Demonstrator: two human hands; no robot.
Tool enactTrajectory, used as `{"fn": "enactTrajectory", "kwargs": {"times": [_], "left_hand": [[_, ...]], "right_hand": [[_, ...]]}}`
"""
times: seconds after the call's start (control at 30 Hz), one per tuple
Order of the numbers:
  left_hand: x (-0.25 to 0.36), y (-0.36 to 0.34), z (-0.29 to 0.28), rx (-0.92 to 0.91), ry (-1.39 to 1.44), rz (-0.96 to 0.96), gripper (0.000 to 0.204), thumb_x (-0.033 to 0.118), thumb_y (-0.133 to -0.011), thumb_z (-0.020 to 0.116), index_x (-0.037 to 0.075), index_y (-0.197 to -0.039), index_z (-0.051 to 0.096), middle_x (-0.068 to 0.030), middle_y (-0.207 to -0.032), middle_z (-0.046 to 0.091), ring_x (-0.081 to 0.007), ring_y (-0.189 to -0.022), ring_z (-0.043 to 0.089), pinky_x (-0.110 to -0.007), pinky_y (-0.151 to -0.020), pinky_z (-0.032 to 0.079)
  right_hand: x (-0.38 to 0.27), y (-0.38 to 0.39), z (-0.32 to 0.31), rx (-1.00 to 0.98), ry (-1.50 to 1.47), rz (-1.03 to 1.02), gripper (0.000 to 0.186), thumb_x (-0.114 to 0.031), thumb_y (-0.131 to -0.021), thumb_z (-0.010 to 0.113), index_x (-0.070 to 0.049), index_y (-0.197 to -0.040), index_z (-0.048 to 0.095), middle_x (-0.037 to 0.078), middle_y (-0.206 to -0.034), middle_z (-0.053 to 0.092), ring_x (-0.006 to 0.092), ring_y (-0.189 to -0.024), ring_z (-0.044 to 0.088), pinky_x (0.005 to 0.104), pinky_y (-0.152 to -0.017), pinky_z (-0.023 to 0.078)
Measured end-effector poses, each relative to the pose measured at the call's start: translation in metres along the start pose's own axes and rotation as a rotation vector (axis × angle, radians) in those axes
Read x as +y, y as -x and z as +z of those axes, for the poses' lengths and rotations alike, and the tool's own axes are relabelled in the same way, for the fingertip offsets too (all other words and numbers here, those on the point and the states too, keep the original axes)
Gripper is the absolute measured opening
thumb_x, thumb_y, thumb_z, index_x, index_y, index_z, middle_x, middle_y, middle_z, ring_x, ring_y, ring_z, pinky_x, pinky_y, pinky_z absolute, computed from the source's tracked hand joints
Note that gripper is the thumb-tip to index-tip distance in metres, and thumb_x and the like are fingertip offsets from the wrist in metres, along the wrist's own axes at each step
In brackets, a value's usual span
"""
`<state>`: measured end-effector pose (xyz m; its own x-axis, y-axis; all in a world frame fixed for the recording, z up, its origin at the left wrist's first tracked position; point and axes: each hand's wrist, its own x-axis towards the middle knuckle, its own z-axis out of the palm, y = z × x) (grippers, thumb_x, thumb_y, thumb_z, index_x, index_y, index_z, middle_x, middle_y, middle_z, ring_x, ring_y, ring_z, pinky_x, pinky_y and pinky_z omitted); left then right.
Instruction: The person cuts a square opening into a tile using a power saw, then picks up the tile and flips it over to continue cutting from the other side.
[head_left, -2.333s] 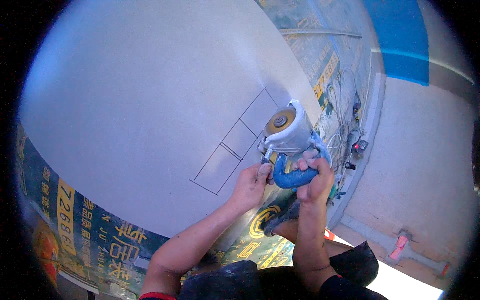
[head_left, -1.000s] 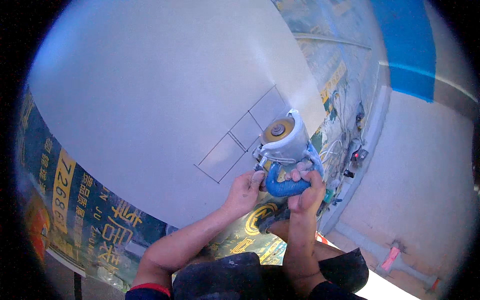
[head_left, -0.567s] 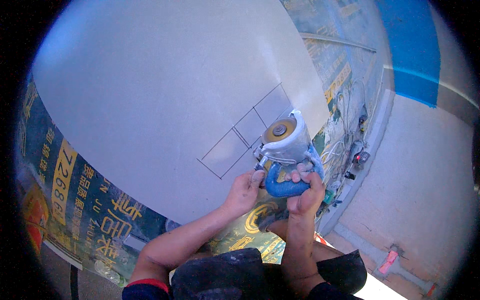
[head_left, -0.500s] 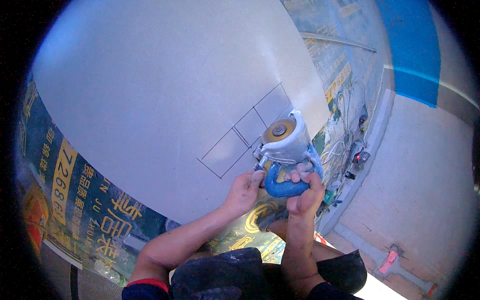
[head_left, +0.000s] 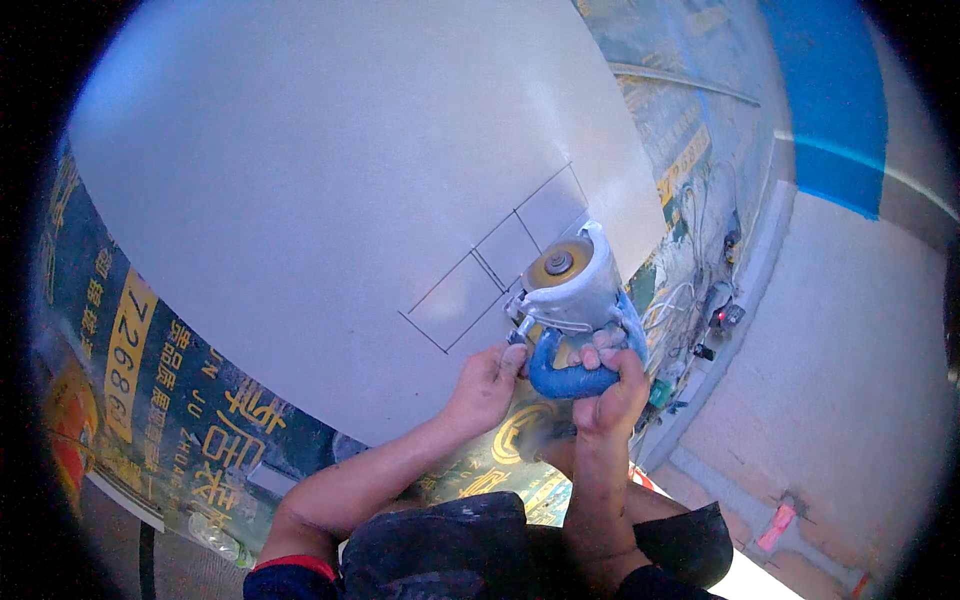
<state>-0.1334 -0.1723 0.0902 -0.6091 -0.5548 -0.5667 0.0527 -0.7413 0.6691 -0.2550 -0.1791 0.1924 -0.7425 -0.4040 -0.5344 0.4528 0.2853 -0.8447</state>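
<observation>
My right hand (head_left: 612,385) is wrapped round the blue loop handle (head_left: 560,375) of a handheld tile cutter (head_left: 585,285). Its round blade (head_left: 560,262) faces up under a whitish, dusty guard. With thumb and fingers, my left hand (head_left: 487,385) pinches a small part at the left side of the cutter's base; the fingers hide most of it. Beyond the tool lies a large light grey tile (head_left: 300,180), marked with thin black lines forming rectangles (head_left: 465,285). The cutter is held over the tile's near right edge and covers part of the lines.
Dark green printed protective sheeting (head_left: 200,400) shows around the tile. Cables (head_left: 680,300) and a dark plug or adapter with a red light (head_left: 722,318) lie along a ledge on the right. A blue strip (head_left: 830,110) stands far right. A pink object (head_left: 776,525) lies on the floor at lower right.
The tile and floor have shifted slightly to the right in the picture. Both hands keep the same hold on the cutter, which has barely moved.
</observation>
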Motion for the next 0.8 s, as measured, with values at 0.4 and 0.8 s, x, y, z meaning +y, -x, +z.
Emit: {"fn": "enactTrajectory", "kwargs": {"times": [0.4, 0.8], "left_hand": [[0.005, 0.007, -0.003, 0.019, -0.017, 0.056, 0.044, 0.035, -0.104, 0.041, -0.001, -0.083, 0.055, -0.0008, -0.070, 0.051, -0.0115, -0.069, 0.045, -0.033, -0.061, 0.042], [-0.002, 0.015, -0.003, 0.033, 0.028, 0.006, 0.039, 0.033, -0.104, 0.042, -0.001, -0.090, 0.057, -0.0008, -0.076, 0.055, -0.0108, -0.074, 0.047, -0.032, -0.065, 0.043]], "right_hand": [[0.004, 0.005, -0.003, 0.016, 0.003, 0.024, 0.022, -0.003, -0.074, 0.050, -0.004, -0.095, 0.051, 0.007, -0.084, 0.052, 0.0169, -0.067, 0.050, 0.0377, -0.069, 0.046], [0.007, 0.013, -0.001, 0.010, -0.022, 0.048, 0.023, -0.002, -0.072, 0.051, -0.005, -0.094, 0.051, 0.006, -0.081, 0.051, 0.0185, -0.068, 0.051, 0.0369, -0.067, 0.047]]}}
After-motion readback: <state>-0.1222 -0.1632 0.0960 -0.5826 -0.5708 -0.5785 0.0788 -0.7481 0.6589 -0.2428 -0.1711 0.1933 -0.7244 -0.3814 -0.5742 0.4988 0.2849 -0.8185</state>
